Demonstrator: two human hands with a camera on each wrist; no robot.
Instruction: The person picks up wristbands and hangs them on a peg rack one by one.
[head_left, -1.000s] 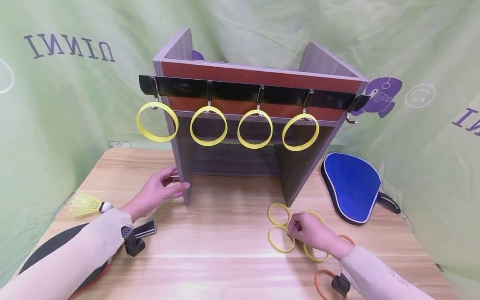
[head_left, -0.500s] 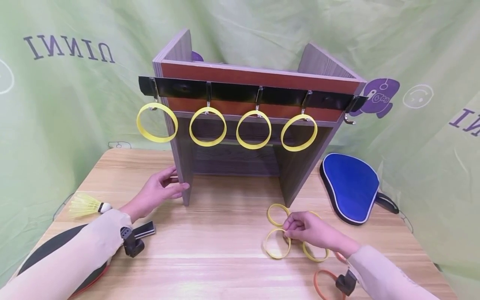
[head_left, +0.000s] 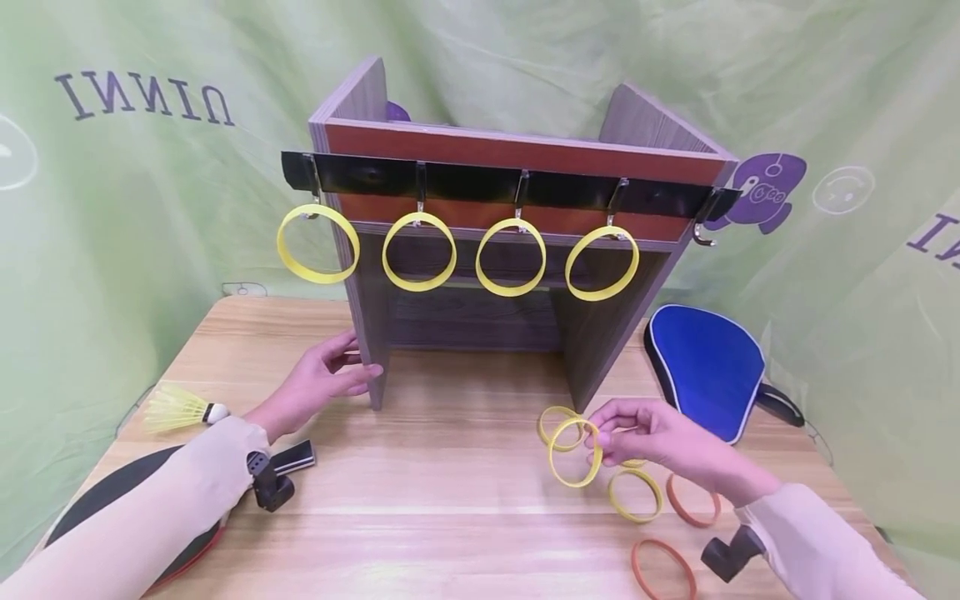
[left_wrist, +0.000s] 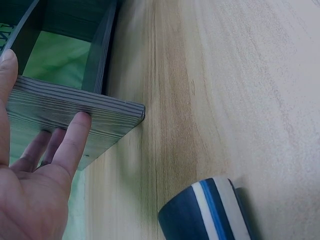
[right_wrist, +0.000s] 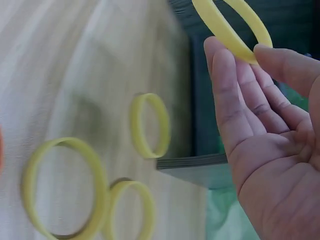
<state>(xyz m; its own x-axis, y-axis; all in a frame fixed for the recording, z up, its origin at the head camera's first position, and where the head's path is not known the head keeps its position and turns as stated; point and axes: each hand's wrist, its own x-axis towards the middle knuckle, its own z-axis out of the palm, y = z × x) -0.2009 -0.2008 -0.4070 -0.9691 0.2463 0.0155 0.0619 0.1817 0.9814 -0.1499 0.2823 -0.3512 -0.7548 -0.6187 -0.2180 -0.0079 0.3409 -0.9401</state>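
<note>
My left hand (head_left: pixel 322 379) holds the lower front edge of the wooden shelf's left side panel (head_left: pixel 367 325), thumb on one face and fingers on the other. With thumb and fingertips, my right hand (head_left: pixel 663 437) pinches a yellow ring (head_left: pixel 576 484), raised above the table; the right wrist view shows the same yellow ring (right_wrist: pixel 220 27) at the fingertips. Several yellow rings hang from hooks on the black rail (head_left: pixel 472 185) across the shelf's red front board (head_left: pixel 525 146). The rightmost hook (head_left: pixel 703 239) bears no ring.
Beneath my right hand lie more yellow rings (head_left: pixel 637 520), one partly hidden, and two orange rings (head_left: pixel 636 571). A blue paddle case (head_left: pixel 708 367) lies right of the shelf. At left are a yellow shuttlecock (head_left: pixel 180 410) and a black paddle (head_left: pixel 112 492), partly under my forearm.
My right hand has lifted the yellow ring off the table and shifted slightly right and up, uncovering an orange ring. My left hand stays on the panel.
</note>
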